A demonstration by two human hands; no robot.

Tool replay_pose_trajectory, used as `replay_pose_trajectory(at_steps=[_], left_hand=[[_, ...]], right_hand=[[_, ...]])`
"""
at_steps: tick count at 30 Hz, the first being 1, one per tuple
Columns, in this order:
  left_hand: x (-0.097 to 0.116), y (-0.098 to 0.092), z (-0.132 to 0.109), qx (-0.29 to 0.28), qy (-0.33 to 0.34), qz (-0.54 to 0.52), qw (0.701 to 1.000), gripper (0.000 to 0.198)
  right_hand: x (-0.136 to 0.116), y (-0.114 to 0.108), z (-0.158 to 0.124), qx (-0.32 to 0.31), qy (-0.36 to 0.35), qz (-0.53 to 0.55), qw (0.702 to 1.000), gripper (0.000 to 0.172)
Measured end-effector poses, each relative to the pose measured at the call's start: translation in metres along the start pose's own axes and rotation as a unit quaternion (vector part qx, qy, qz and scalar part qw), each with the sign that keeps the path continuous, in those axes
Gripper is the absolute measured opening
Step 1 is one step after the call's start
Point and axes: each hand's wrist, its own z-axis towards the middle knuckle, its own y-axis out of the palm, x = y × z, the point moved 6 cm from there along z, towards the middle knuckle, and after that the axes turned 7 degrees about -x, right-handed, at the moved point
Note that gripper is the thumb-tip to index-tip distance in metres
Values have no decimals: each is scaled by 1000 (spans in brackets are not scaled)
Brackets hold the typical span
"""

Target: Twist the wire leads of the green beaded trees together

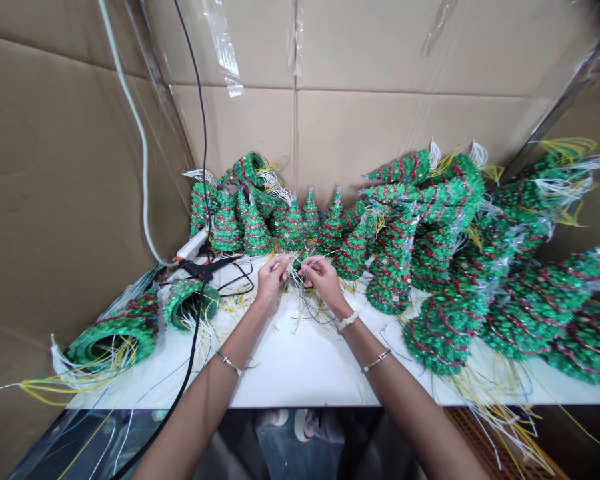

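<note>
Both hands meet over the middle of the white table, fingertips pinching a bunch of thin white wires [295, 272]. My left hand [273, 277] is closed on the wires from the left side. On the other side my right hand [323, 277] grips strands of the same bunch between thumb and fingers. Darker thin wires [314, 303] hang below the right fingers. Just behind the hands stand small green tinsel Christmas trees [291, 227] with red garlands. What the wires are attached to is hidden by the hands.
Larger tinsel trees [437, 327] crowd the right side, trailing white and yellow wires. At left lie two hollow trees [125, 327], near a black-and-orange glue gun [205, 267] and a white power strip [193, 245]. A black cable [203, 133] hangs across the left. Cardboard walls [380, 53] enclose the table [300, 373].
</note>
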Motion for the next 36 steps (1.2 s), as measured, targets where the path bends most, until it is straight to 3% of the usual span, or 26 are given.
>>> replay_pose_trajectory(at_steps=[9, 18, 27, 36], left_hand=[[-3, 10, -7, -22, 5, 20, 1000, 44], [-2, 7, -6, -1, 29, 74, 997, 41], [-12, 8, -3, -22, -10, -22, 999, 46], [-15, 4, -3, -16, -31, -39, 999, 47]], right_hand=[[0, 7, -7, 3, -17, -91, 996, 26], [-3, 9, -10, 10, -25, -141, 990, 26], [-3, 10, -8, 24, 9, -15, 1000, 36], [5, 8, -8, 56, 17, 80, 995, 37]])
